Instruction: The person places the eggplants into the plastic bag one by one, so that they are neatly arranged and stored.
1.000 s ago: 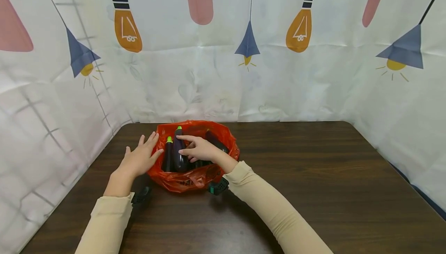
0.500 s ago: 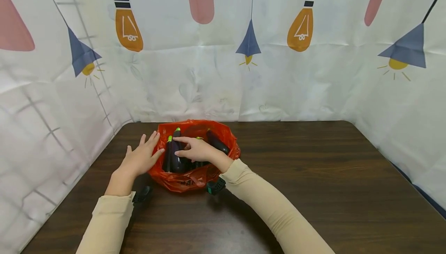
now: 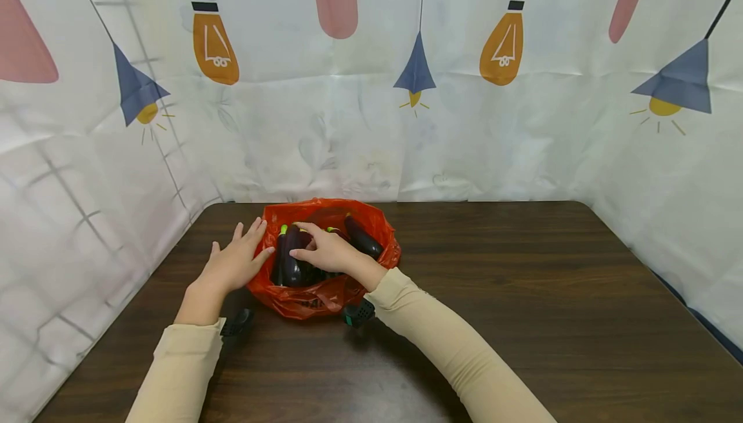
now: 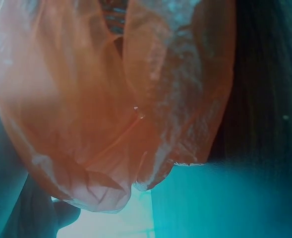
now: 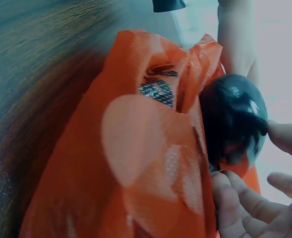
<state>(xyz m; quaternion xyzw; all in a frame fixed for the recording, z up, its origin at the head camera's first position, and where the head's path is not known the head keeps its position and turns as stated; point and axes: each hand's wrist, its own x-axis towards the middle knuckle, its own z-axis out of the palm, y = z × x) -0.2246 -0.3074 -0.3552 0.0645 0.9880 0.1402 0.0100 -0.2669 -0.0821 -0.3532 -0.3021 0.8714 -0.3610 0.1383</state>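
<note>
A red plastic bag stands with its mouth spread wide, holding several dark purple eggplants. My left hand lies at the bag's left rim, fingers spread and straight. Inside the mouth, my right hand grips an eggplant near the bag's left side, index finger over its upper end and thumb on its side. In the right wrist view that eggplant's glossy rounded end bulges past the rim, thumb on one side and curled fingers below. The left wrist view is mostly filled by the bag's wall.
Another eggplant leans at the right inside the bag, and one with a green cap stands at the left. The dark wooden table extends to the right, with a printed curtain behind it.
My right hand has shifted slightly left and closed in on the eggplant, whose green tip is now hidden and whose top sits lower. My left hand stays at the rim.
</note>
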